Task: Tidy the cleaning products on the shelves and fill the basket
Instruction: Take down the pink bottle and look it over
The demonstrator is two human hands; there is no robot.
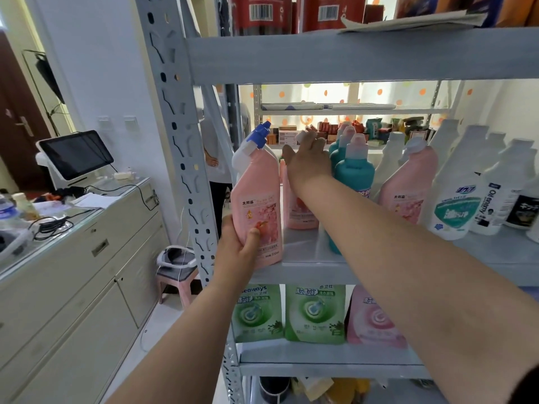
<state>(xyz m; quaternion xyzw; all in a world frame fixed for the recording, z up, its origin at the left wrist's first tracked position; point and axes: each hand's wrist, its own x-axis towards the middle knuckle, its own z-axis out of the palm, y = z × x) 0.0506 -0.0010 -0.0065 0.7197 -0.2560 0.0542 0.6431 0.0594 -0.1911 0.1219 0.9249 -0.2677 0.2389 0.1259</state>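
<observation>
A pink bottle with a blue cap point(258, 199) stands at the front left corner of the grey shelf point(306, 271). My left hand point(237, 243) grips its lower body. My right hand point(309, 163) reaches deeper in and closes over the top of a second pink bottle point(297, 212) standing behind the first; its cap is hidden by my fingers. Teal bottles point(354, 169) stand just right of that hand. A third pink bottle point(408, 185) and several white bottles point(458, 196) fill the right side. No basket is in view.
Green pouches point(315, 313) and a pink pouch point(373, 319) stand on the shelf below. The grey upright post point(180, 147) rises left of my left hand. A cream counter point(75, 258) with a screen point(75, 154) is at left. A person point(217, 158) stands behind the shelving.
</observation>
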